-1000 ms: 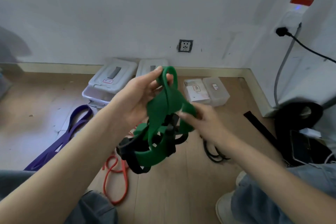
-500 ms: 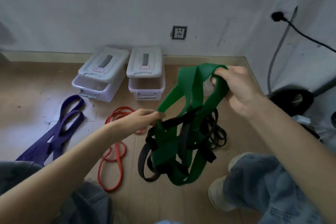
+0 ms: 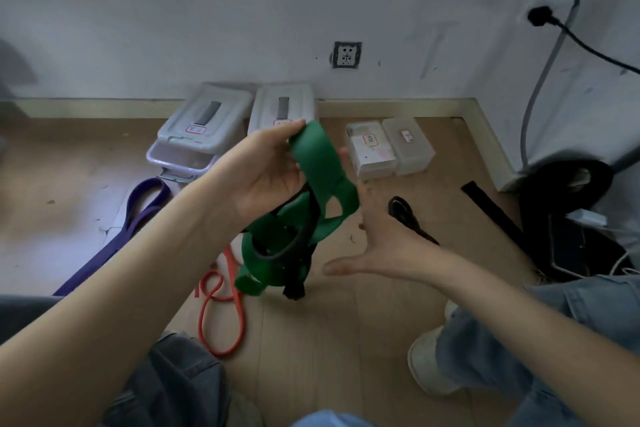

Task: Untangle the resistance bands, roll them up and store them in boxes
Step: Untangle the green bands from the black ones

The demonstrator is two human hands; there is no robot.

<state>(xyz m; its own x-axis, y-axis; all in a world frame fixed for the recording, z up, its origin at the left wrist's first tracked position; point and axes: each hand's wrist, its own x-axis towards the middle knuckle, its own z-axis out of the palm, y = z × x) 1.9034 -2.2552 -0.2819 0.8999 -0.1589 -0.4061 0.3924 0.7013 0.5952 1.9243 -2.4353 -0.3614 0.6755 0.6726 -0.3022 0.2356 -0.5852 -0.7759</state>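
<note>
My left hand grips the top loop of a wide green resistance band and holds it up above the floor. A thin black band is tangled through the green one, and both hang down in a knot to just above the floor. My right hand is open just right of the bundle, palm toward it, thumb stretched left, holding nothing. Two lidded storage boxes stand by the wall behind the bundle.
A purple band lies on the floor at left and a red band below the bundle. Another black band and a black strap lie at right. Two small boxes sit near the wall. My shoe is lower right.
My right hand has let go of the green band's top and dropped open to the right. My left hand has moved up and taken the top loop.
</note>
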